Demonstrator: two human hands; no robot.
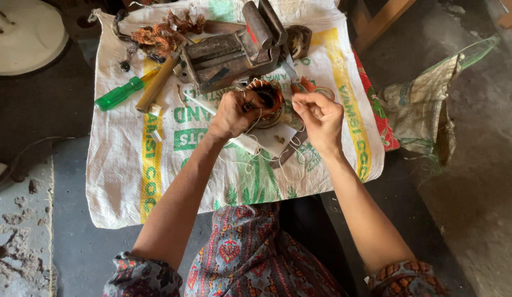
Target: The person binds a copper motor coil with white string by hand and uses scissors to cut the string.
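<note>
Two bare hands work close together over a white woven sack (129, 165) printed in green and yellow, which is spread as a work cloth. The left hand (232, 114) is clenched around the rim of a round motor stator (268, 99) wound with copper wire, holding it tilted so its open face shows. The right hand (319, 118), just beside the stator on its other side, has its fingertips (297, 100) pinched together; a thin pale thread (256, 157) trails in loops below both hands, though whether the pinch holds that thread cannot be told for sure. Under the hands lies a small white sheet of paper (278, 140), and a pair of orange-handled scissors (311, 87) rests just beyond the right hand's fingers. Directly beyond both hands stands a grey metal bench vise (234, 52), its jaws near the stator. Beyond the left hand and out to its left, a tangle of scrap copper wire (165, 33) sits on the sack, with a wooden-handled tool (155, 85) and a green-handled screwdriver (119, 94) lying side by side nearer to it. Well apart to the far left, off the sack, is a round white disc (25, 33). To the right of the right hand, a crumpled mesh bag (426, 104) lies on the floor.
</note>
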